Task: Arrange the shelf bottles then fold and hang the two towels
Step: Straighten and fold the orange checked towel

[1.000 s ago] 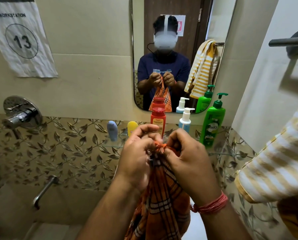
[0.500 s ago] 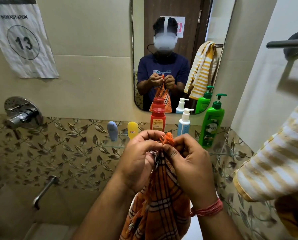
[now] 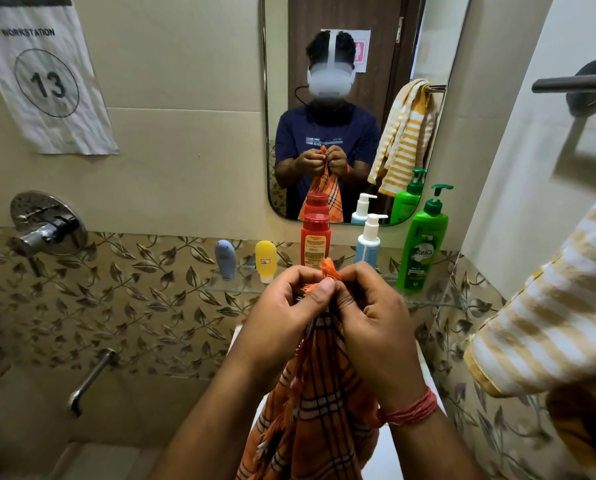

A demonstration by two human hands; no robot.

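An orange checked towel (image 3: 319, 403) hangs down in front of me. My left hand (image 3: 282, 317) and my right hand (image 3: 372, 320) sit side by side and both pinch its frayed top corner, which sticks up between them. A yellow-and-white striped towel (image 3: 552, 317) hangs at the right edge, below a metal towel bar (image 3: 573, 83). On the glass shelf (image 3: 237, 289) stand a blue tube (image 3: 225, 259), a yellow tube (image 3: 266, 260), a red bottle (image 3: 315, 239), a white-and-blue pump bottle (image 3: 368, 242) and a green pump bottle (image 3: 422, 244).
A mirror (image 3: 352, 109) above the shelf reflects a person and the striped towel. A chrome tap handle (image 3: 43, 230) and a spout (image 3: 90, 379) are on the left wall. A paper sign marked 13 (image 3: 47, 84) hangs at the top left.
Both hands have worked along the towel's top edge while staying together; the frayed orange corner now sticks up a little higher between the fingers.
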